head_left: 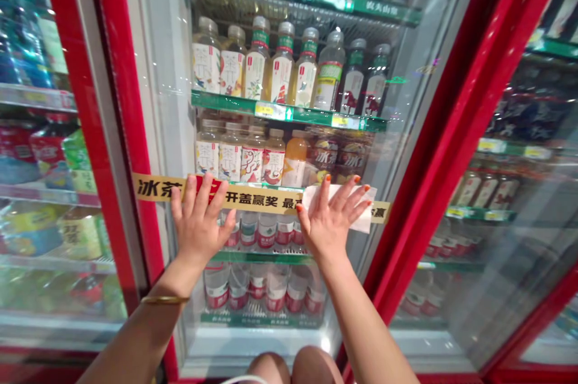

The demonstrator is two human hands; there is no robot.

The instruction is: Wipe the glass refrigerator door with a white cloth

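My left hand (198, 218) lies flat with spread fingers on the glass door (169, 101) of a drinks fridge. Its fingertips cover part of a yellow strip (257, 200) with black and red print that runs across the glass. To the right, my right hand (329, 224) is also spread, its palm toward the door. Beneath its fingers a white sheet like a tissue (365, 222) is pressed flat over the strip's right part. Both hands' fingers point upward. Whether the palms fully touch the glass I cannot tell.
Behind the glass, several bottles (280, 80) stand on green-edged shelves (289, 112), with red-labelled bottles (275, 297) lower down. Red door frames (433, 149) rise on both sides. Neighbouring fridges hold more drinks (490, 191). My knees (293, 366) show at the bottom.
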